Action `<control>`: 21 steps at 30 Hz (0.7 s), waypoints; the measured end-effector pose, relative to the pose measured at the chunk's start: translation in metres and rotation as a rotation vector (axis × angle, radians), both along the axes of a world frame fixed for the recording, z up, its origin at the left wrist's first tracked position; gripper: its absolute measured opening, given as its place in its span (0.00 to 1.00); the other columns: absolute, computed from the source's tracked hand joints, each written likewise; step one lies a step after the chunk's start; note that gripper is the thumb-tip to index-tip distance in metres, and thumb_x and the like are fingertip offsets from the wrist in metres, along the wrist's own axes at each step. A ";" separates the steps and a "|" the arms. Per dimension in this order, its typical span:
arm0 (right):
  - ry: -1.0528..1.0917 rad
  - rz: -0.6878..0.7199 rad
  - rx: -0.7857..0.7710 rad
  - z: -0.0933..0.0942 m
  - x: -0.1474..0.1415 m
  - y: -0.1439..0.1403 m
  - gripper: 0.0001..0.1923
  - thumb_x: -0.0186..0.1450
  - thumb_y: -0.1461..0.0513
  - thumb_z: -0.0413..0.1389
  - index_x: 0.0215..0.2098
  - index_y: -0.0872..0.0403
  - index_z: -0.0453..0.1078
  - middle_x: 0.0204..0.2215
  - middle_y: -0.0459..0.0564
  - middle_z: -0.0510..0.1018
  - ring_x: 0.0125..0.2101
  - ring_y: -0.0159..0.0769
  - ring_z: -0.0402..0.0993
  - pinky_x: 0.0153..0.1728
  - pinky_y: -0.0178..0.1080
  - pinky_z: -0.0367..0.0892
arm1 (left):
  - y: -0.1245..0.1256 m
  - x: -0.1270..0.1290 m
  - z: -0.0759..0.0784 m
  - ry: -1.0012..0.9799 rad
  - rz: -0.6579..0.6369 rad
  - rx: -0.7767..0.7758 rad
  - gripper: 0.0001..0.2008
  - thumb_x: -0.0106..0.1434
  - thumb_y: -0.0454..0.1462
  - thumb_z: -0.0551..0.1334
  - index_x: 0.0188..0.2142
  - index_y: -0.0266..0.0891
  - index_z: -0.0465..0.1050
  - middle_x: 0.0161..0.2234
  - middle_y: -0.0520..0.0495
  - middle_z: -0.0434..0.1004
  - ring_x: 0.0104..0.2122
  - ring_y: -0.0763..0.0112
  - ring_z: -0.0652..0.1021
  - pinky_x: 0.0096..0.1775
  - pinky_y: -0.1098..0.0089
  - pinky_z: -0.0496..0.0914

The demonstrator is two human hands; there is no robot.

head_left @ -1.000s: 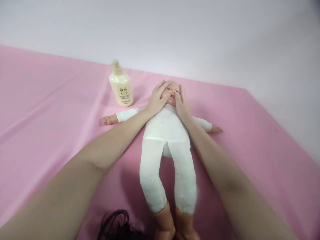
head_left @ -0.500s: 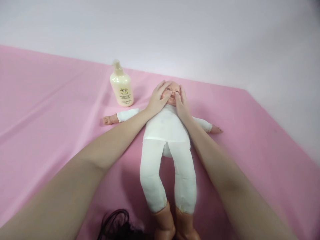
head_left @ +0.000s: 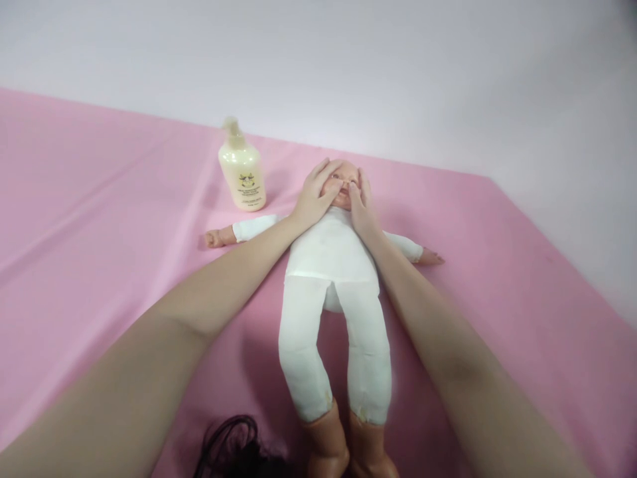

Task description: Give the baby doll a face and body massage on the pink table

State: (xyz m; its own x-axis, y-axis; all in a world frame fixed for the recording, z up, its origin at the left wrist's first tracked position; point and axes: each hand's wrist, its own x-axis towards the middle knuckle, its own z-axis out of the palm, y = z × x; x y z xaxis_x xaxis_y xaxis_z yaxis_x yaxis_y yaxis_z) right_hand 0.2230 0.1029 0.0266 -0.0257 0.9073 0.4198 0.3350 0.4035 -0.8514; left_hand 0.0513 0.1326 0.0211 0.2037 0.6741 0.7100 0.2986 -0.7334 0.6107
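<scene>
Matt cloth and smooth plastic are paired on the doll (head_left: 333, 255).

The trunk and limbs are covered in white cloth, dull and faintly creased, with a rougher, yellowed finish shown at the leg ends. The head (head_left: 343, 170) and feet (head_left: 326, 438) appear to be moulded in smooth plastic, and a soft shine is carried by both. Glossy plastic is suggested by the bottle (head_left: 243, 169), whose shoulder is dotted with bright highlights; its pump (head_left: 233, 135) is blurred, though smooth-looking. The pink sheet (head_left: 99, 199) is seen as thin cloth, lightly sheened and crossed by folds. A flat, matt surface is presented by the backdrop (head_left: 318, 66).
</scene>
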 end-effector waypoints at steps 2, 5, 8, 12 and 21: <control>-0.002 0.007 -0.005 0.000 0.000 0.000 0.51 0.68 0.30 0.45 0.78 0.49 0.43 0.77 0.48 0.48 0.77 0.46 0.42 0.77 0.54 0.38 | 0.000 0.000 0.000 -0.003 -0.003 0.002 0.33 0.72 0.61 0.52 0.67 0.49 0.65 0.70 0.41 0.65 0.72 0.55 0.62 0.73 0.50 0.55; -0.005 0.005 0.002 0.000 0.000 -0.001 0.51 0.69 0.31 0.45 0.78 0.49 0.43 0.77 0.48 0.49 0.77 0.47 0.41 0.77 0.54 0.37 | -0.001 0.000 0.000 -0.012 -0.008 0.001 0.33 0.71 0.61 0.51 0.67 0.49 0.65 0.70 0.41 0.65 0.72 0.54 0.62 0.73 0.49 0.55; -0.003 0.001 0.004 0.001 0.000 -0.002 0.50 0.68 0.31 0.45 0.77 0.49 0.44 0.77 0.47 0.49 0.77 0.46 0.42 0.77 0.53 0.38 | -0.001 0.000 0.000 -0.009 -0.003 0.001 0.33 0.71 0.61 0.52 0.67 0.49 0.65 0.70 0.41 0.64 0.72 0.54 0.62 0.73 0.49 0.55; -0.005 0.015 -0.012 0.001 0.000 -0.001 0.50 0.68 0.31 0.45 0.77 0.47 0.42 0.77 0.46 0.47 0.77 0.47 0.40 0.77 0.57 0.35 | -0.001 0.000 0.000 -0.007 0.005 0.001 0.33 0.71 0.62 0.52 0.67 0.48 0.66 0.70 0.41 0.65 0.72 0.54 0.62 0.73 0.50 0.55; 0.001 0.022 -0.008 -0.002 0.001 0.002 0.52 0.68 0.31 0.45 0.78 0.49 0.41 0.78 0.48 0.46 0.77 0.47 0.39 0.77 0.54 0.36 | 0.000 0.000 0.000 -0.012 -0.008 0.005 0.33 0.71 0.62 0.52 0.67 0.48 0.65 0.69 0.41 0.66 0.72 0.55 0.61 0.73 0.51 0.54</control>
State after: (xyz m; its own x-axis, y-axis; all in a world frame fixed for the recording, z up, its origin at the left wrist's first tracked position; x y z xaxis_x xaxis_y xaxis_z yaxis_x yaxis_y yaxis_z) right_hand 0.2243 0.1049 0.0248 -0.0448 0.9100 0.4122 0.3252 0.4034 -0.8553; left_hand 0.0516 0.1324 0.0214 0.1999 0.6693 0.7156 0.2854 -0.7385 0.6109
